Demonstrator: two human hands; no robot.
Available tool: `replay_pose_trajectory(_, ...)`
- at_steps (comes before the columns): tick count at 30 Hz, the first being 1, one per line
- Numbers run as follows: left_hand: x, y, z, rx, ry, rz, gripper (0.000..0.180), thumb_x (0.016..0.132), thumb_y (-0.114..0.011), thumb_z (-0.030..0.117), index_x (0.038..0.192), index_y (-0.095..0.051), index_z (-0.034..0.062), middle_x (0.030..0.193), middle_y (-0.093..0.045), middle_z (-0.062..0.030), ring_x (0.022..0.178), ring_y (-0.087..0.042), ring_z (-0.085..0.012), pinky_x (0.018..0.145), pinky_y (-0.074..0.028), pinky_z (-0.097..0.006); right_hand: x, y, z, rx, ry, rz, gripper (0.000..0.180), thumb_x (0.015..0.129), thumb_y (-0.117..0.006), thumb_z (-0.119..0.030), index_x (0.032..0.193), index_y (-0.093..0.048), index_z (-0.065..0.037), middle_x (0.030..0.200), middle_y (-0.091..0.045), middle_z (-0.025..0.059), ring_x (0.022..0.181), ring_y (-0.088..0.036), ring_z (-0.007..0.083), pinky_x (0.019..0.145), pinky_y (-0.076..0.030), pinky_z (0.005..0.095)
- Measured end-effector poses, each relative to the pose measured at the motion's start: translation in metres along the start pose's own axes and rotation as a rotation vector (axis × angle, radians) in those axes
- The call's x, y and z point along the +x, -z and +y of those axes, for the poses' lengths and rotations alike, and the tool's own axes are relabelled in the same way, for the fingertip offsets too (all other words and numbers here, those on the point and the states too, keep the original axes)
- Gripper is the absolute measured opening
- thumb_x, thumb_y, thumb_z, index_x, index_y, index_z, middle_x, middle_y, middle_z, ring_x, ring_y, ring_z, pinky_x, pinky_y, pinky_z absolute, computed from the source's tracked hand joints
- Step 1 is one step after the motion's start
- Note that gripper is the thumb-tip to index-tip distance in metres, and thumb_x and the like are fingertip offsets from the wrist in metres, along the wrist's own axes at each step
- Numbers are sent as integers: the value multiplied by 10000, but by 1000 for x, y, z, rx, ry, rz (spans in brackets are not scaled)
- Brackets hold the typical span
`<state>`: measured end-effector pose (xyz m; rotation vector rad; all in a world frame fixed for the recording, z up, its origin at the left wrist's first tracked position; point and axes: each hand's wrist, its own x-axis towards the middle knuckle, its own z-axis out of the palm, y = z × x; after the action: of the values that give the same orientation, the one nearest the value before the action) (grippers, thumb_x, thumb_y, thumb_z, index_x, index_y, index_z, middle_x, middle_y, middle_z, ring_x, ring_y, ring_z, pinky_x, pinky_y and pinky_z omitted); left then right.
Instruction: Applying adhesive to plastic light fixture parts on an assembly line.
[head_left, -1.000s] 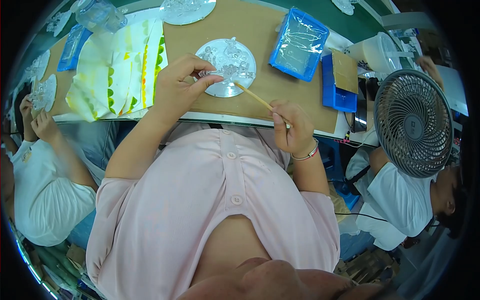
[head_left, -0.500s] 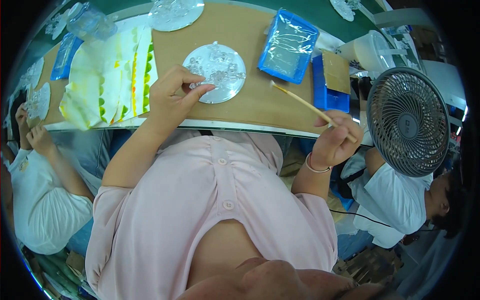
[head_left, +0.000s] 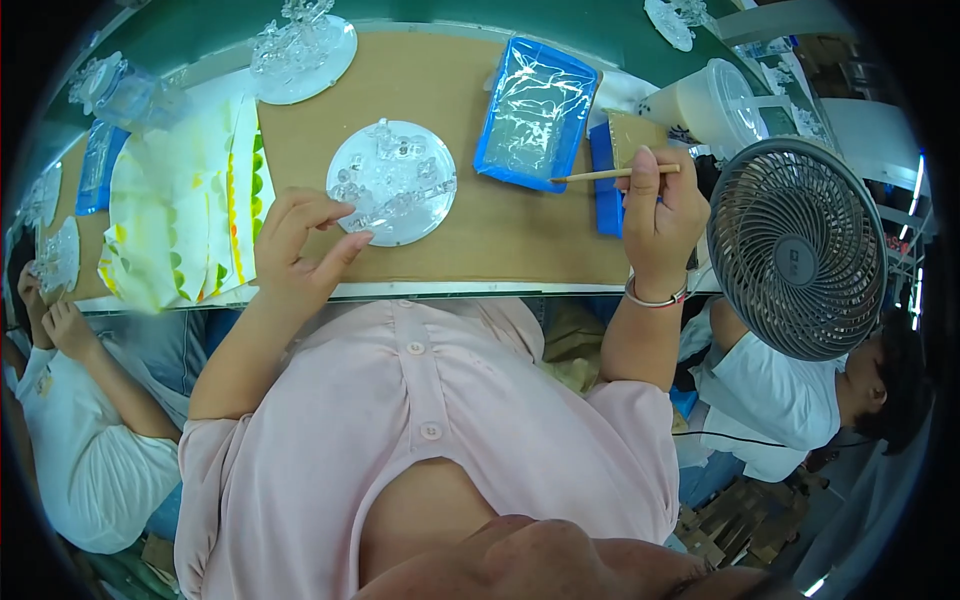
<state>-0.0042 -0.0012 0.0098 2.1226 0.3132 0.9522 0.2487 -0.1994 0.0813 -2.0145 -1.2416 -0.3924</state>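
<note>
A round clear disc [head_left: 392,182] carrying small clear glass-like pieces lies on the brown work surface [head_left: 500,225]. My left hand [head_left: 298,250] rests at its lower left rim, thumb and fingers pinching the edge. My right hand [head_left: 657,215] is off to the right, near the table's edge, gripping a thin wooden stick [head_left: 600,175] that points left toward a blue tray [head_left: 535,112] lined with clear plastic. A bracelet sits on my right wrist.
A grey desk fan [head_left: 812,250] stands right of my right hand. A second clear disc with figures [head_left: 300,50] lies at the back. Yellow-green sheets [head_left: 180,215] lie left. A white lidded container [head_left: 705,100] stands back right. People sit at both sides.
My right hand has swung the stick away from the disc, out to the right and up beside the blue tray. My left hand stays at the disc's rim.
</note>
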Motion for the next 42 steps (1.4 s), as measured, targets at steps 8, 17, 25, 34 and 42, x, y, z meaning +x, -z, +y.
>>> replay_pose_trajectory(8, 6, -2, 3, 24, -5, -76, 253, 657, -797, 39, 855, -639, 29, 792, -636, -96, 709, -606, -220, 615, -470, -293, 33, -12, 2, -25, 59, -157, 211, 948, -539, -185, 807, -574, -32, 566, -585, 21, 488, -535, 66, 460, -389, 208)
replay_pose_trajectory(17, 6, -3, 2, 13, -6, -55, 224, 663, -793, 33, 821, -635, 40, 766, -630, -90, 663, -593, -214, 569, -439, -283, 37, -3, -5, 77, -142, -136, 217, 949, -546, -199, 804, -573, -40, 573, -582, 17, 493, -525, 61, 461, -378, 198)
replay_pose_trajectory(25, 7, -14, 4, -71, 51, -54, 209, 678, -787, 38, 820, -633, 38, 744, -616, -79, 642, -594, -184, 563, -432, -276, -3, 9, -15, 539, -228, 61, 161, 970, -482, -148, 862, -489, -28, 656, -574, 90, 504, -520, 105, 457, -382, 190)
replay_pose_trajectory(34, 12, -5, 8, -80, 76, -58, 240, 706, -788, 81, 893, -641, 50, 832, -621, -70, 636, -537, -165, 562, -435, -259, -81, -36, -38, 414, 141, -79, 147, 932, -520, -150, 885, -509, -11, 738, -619, 182, 589, -621, 243, 531, -493, 302)
replay_pose_trajectory(42, 19, -3, 0, 97, 98, -162, 294, 801, -695, 65, 1086, -625, 55, 1013, -639, -75, 792, -572, -167, 735, -474, -268, -101, -48, -41, 246, 638, -172, 205, 850, -625, -149, 839, -500, 13, 830, -609, 178, 613, -589, 264, 503, -486, 343)
